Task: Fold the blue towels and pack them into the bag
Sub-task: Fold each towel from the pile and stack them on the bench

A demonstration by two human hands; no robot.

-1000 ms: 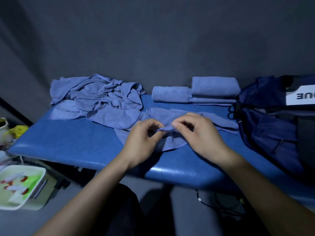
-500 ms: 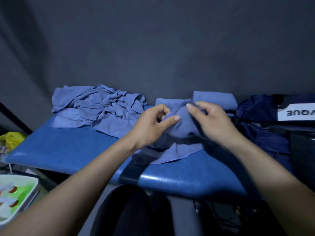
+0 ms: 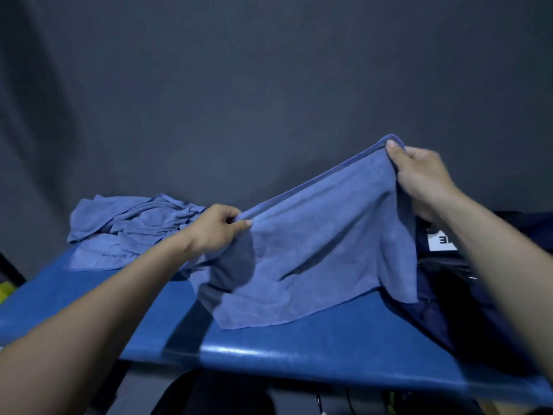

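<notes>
A blue towel (image 3: 314,244) hangs spread between my hands above the blue table (image 3: 314,351), its lower edge lying on the tabletop. My left hand (image 3: 217,232) pinches the towel's top hem at the left. My right hand (image 3: 419,175) grips the top corner, raised higher on the right. A crumpled heap of blue towels (image 3: 131,223) lies at the back left of the table. The dark navy bag (image 3: 454,295) with a white label sits at the right, partly hidden by the towel and my right arm.
A dark grey wall (image 3: 269,85) stands close behind the table. The table's front edge (image 3: 299,363) runs across the lower part of the view, with dark shapes and cables below it. A bit of yellow (image 3: 6,292) shows at the far left.
Both hands have lifted the towel off the table and pulled apart, spreading it out; my right hand rose up to the right. The folded towels at the back are now hidden behind it.
</notes>
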